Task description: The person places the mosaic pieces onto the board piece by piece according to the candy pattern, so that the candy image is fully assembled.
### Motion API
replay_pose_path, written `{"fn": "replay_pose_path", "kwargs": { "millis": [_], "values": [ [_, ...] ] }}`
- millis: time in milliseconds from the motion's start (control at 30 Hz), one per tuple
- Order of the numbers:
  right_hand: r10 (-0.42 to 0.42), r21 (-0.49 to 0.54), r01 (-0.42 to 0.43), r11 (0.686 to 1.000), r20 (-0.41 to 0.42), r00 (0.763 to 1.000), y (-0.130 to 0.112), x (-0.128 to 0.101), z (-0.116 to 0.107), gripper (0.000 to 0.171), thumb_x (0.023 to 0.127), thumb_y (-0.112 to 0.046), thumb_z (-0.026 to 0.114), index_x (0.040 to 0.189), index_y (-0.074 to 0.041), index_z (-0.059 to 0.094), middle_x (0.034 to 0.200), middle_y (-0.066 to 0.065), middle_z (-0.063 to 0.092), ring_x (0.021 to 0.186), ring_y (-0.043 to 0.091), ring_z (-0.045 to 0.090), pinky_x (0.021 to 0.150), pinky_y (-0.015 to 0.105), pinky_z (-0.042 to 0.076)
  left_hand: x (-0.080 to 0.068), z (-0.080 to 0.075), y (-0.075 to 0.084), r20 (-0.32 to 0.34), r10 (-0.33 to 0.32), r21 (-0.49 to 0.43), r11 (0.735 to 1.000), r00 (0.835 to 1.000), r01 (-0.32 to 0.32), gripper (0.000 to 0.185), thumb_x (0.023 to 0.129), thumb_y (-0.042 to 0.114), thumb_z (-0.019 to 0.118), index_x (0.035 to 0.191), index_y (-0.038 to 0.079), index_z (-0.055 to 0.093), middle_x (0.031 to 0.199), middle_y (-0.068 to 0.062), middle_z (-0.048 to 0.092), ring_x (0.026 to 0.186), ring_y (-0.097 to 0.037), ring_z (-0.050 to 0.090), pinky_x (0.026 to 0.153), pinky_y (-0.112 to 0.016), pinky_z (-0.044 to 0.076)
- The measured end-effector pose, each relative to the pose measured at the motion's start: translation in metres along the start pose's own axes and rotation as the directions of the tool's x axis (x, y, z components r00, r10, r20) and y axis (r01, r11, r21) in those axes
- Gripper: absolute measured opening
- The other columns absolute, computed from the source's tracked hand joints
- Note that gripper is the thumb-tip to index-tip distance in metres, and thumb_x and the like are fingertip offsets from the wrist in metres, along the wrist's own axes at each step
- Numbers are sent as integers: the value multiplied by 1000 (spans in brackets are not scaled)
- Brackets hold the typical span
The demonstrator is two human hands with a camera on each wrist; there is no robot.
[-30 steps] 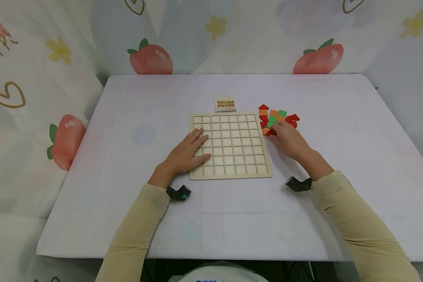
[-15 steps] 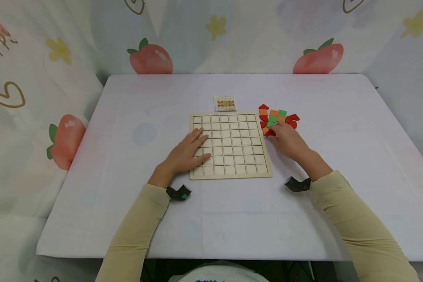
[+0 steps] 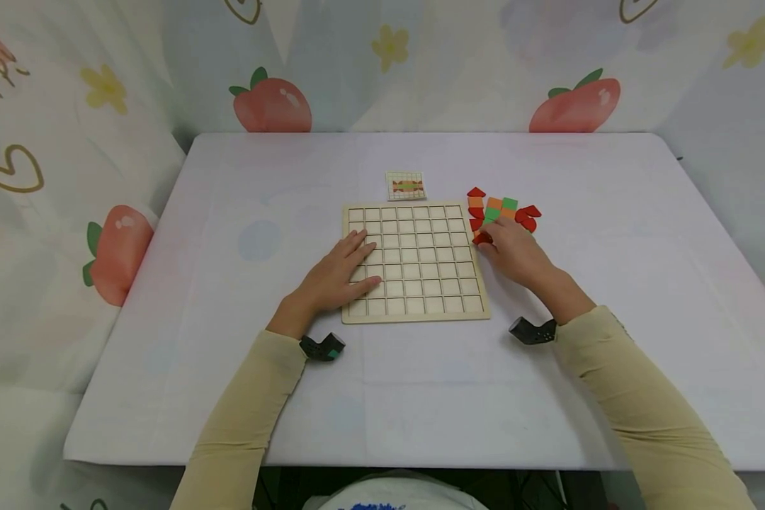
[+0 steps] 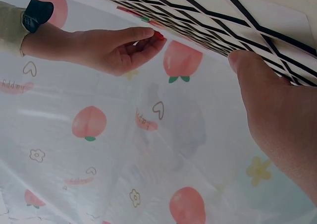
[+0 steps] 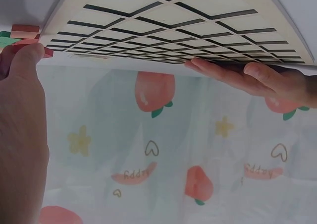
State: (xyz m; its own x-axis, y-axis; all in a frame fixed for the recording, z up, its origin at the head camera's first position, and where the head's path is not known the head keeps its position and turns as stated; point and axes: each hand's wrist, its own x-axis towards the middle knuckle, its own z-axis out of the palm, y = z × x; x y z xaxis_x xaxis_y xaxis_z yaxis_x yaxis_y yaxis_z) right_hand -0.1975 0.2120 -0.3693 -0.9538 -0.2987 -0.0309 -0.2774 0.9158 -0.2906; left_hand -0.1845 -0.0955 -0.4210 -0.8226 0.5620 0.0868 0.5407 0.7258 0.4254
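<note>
left hand (image 3: 339,274) lies flat, fingers straight, on the left edge of the pale wooden grid board (image 3: 421,269), which sits mid-worktop with all its square cells bare. right hand (image 3: 513,249) rests just off the board's right edge, thumb and fingertips pinching a small red wooden tile (image 3: 482,239) at the near end of the loose pile of red, orange and green tiles (image 3: 503,209) (pinch shows most plainly in the left wrist view, red tile (image 4: 158,35) between the fingertips). small pattern card with a red-and-green figure (image 3: 406,185) lies just beyond the board's far edge. white-covered worktop (image 3: 261,397); strawberry-print cloth backdrop (image 3: 270,106) behind and to the sides. both sleeves beige.
</note>
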Motion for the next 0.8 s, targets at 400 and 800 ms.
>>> {"fn": "replay_pose_path", "kwargs": {
  "millis": [400, 800],
  "values": [
    [-22, 12, 22, 1000, 3, 1000, -5, 2, 2, 28, 81, -8, 55, 106, 5, 52, 97, 16, 48, 92, 27, 41, 76, 38, 40, 0, 1, -1, 0, 1, 10, 1000, 1000, -1, 70, 80, 59, 32, 134, 16, 25, 140, -2, 9, 126, -13, 0, 99, -34, 13],
    [-51, 4, 51, 999, 8, 999, -9, 6, 6, 32, 81, -8, 55, 109, 7, 49, 100, 17, 48, 92, 28, 43, 76, 39, 40, 0, 1, -1, 12, -5, 15, 1000, 1000, 5, 69, 80, 58, 34, 134, 17, 23, 140, 0, 7, 126, -12, -2, 98, -36, 14]
  ]
}}
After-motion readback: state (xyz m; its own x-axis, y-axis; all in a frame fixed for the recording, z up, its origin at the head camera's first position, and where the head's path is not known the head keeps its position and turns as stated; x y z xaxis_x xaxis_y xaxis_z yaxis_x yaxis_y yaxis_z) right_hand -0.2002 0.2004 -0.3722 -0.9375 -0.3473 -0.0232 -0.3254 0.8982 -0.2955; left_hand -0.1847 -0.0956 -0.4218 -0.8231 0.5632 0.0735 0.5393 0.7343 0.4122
